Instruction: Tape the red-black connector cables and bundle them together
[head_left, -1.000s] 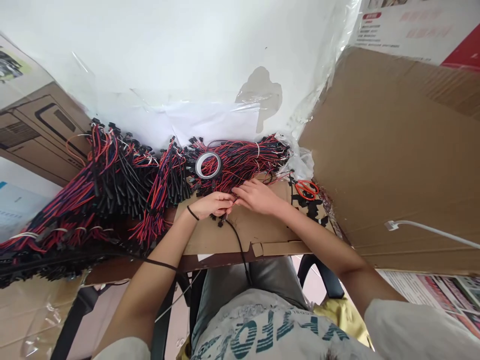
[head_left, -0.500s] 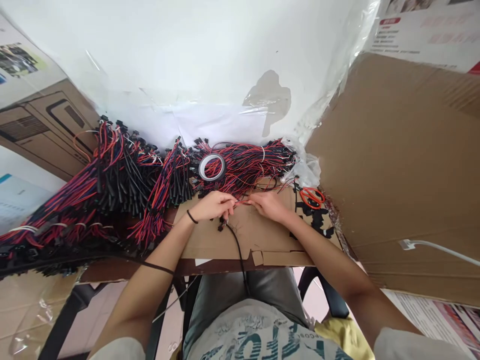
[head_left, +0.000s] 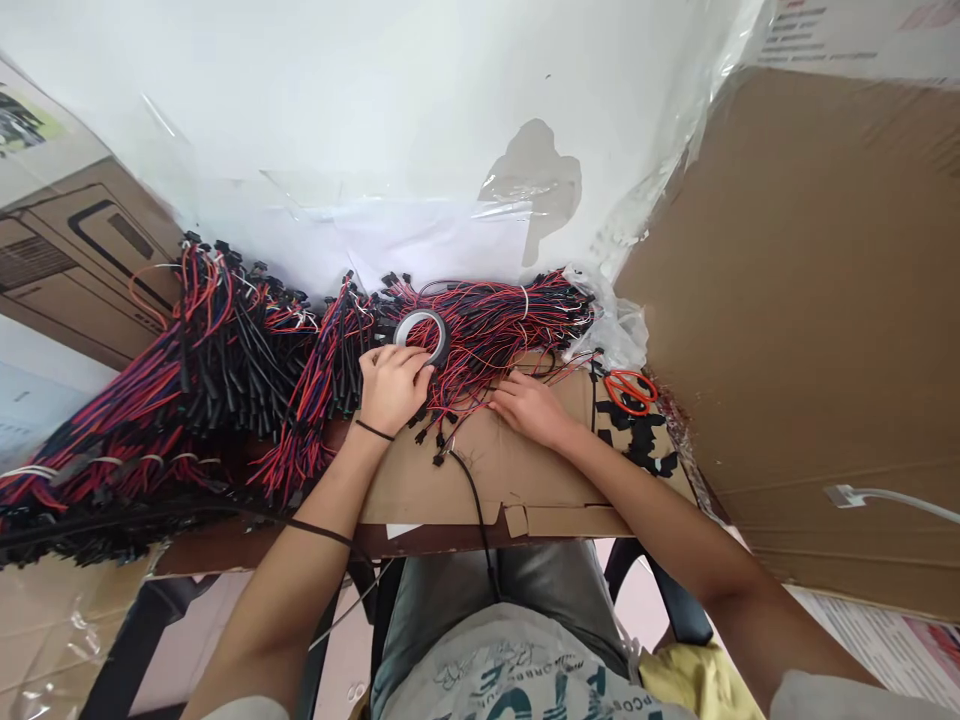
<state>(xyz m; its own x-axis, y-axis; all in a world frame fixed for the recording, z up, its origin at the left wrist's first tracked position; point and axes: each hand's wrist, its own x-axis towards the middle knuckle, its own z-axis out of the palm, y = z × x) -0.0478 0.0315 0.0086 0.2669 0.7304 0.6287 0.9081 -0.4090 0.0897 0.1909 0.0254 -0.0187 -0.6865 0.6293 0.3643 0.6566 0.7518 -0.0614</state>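
A black cable runs up from the lap over the worktop edge to loose connectors; beside them, the wires lie on cardboard and lead to the right hand, its fingers bent closed and apparently pinching them; the left hand is half curled, fingers on the near rim of the tape roll, though whether it grips firmly I cannot tell; scissors lie right, near black tape scraps; the wires in hand look unfinished, any wrapping too small to tell; the black-sleeved bundles at left look done; behind, a tied bundle of wires lies against the wall.
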